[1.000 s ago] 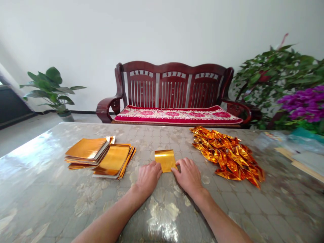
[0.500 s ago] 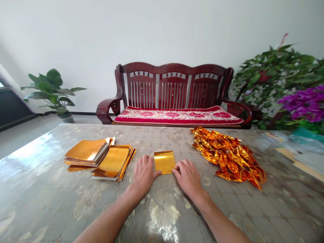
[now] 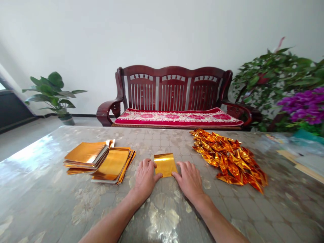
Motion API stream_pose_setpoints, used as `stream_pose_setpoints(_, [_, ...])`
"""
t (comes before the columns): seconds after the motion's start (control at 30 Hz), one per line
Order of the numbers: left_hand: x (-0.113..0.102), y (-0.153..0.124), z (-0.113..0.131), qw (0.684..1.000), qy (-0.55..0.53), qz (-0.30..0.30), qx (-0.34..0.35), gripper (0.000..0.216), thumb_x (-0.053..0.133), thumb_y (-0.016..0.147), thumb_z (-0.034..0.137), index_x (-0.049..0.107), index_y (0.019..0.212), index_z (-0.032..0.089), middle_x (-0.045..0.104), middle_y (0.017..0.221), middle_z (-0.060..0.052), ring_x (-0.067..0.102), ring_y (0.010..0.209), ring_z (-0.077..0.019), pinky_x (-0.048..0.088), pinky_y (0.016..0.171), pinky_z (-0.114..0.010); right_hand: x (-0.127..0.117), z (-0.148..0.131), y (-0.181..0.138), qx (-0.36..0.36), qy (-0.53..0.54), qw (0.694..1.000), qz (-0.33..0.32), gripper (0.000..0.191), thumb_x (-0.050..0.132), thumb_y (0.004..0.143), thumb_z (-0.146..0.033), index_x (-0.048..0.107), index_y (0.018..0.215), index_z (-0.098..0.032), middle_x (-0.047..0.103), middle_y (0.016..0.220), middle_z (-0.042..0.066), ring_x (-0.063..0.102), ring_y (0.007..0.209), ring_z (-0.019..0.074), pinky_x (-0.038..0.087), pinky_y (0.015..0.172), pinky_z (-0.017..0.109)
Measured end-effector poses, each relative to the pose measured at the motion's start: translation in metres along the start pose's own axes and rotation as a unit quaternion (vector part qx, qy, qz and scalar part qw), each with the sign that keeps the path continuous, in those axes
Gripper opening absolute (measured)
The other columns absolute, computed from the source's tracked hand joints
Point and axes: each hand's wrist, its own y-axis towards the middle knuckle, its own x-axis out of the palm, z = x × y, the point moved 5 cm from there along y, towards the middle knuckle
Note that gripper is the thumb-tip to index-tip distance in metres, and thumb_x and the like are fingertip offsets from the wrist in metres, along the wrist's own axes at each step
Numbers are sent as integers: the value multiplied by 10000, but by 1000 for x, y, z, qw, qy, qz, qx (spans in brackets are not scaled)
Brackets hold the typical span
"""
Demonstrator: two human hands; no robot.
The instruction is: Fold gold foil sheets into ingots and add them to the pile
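A small square of shiny gold foil paper (image 3: 165, 165) lies on the table in front of me, with a darker strip along its far edge. My left hand (image 3: 145, 175) holds it at the left, thumb on the near left corner and index finger by the left edge. At the near right corner, my right hand (image 3: 189, 179) has its thumb on the paper, its index finger raised a little apart from the thumb. The near edge looks slightly bent up. Stacked gold foil sheets (image 3: 111, 163) sit left of my hands. Folded gold foil pieces (image 3: 227, 157) are heaped on the right.
The table (image 3: 101, 209) has a clear patterned cover. Plastic bags (image 3: 275, 141) and flat cardboard (image 3: 301, 167) lie at its right edge. Beyond stands a dark red wooden bench (image 3: 172, 91), with a potted plant (image 3: 54, 92) to the left and purple flowers (image 3: 303, 104) to the right.
My right index finger has lifted away from the paper's right edge, opening a gap from the thumb. The left fingers have come closer to the left edge. The view has tilted slightly up.
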Motion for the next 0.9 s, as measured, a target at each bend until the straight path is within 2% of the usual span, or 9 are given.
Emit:
stream_pose_setpoints(0.13, [3,6,-8,1000,1,2,-26,745,737,766,401,418,1407,193,457,1443,-158,428,1320,-333,338,1064,-433,0,-2,0,-20,13,1000,-7,283,658,879,-362,645,1151,-286,633,1133,55,543,1010,256,392,841,369])
stream_pose_setpoints(0.27, [7,14,-13,999,-39,-8,-15,965,745,726,428,259,1510,142,489,1442,-200,365,1393,-354,229,1126,-474,0,-2,0,-25,50,998,-7,266,636,886,-324,651,1149,-287,627,1180,58,539,1049,252,397,879,368])
stream_pose_setpoints(0.33, [8,18,-14,998,-65,-12,-7,1006,750,707,417,230,1524,142,533,1404,-188,403,1369,-343,211,1129,-474,1,-1,1,-24,63,998,-7,261,630,887,-316,653,1145,-283,628,1180,59,536,1055,254,400,887,370])
stream_pose_setpoints(0.47, [9,22,-15,994,-109,-6,-15,993,760,672,374,268,1514,185,645,1243,-102,539,1209,-313,263,1090,-453,2,0,2,-29,79,996,-7,252,629,885,-318,657,1133,-284,628,1172,61,533,1053,253,401,893,370])
stream_pose_setpoints(0.57, [10,22,-14,990,-141,-2,-26,946,749,674,318,304,1495,170,702,1061,-43,588,1105,-284,290,1070,-446,1,-1,2,-30,84,996,-8,227,638,877,-318,665,1100,-281,632,1154,58,535,1042,254,402,889,368])
stream_pose_setpoints(0.67, [9,21,-12,984,-174,-4,-23,865,730,686,246,357,1463,170,706,886,13,636,968,-240,298,1076,-450,2,0,2,-26,92,995,-9,218,642,872,-316,666,1084,-268,637,1152,58,536,1048,259,402,903,374])
stream_pose_setpoints(0.77, [10,19,-9,977,-211,-7,-16,709,697,705,165,470,1376,202,662,747,64,651,826,-187,350,1053,-422,4,3,2,-16,110,994,4,311,654,851,-306,634,1150,-226,639,1170,81,528,1081,278,400,936,392])
stream_pose_setpoints(0.9, [17,17,-10,949,-315,8,-35,557,654,744,148,537,1285,212,655,747,57,649,724,-150,507,785,-299,7,10,2,10,161,986,31,435,664,817,-318,591,1229,-198,646,1189,109,530,1122,299,403,966,428])
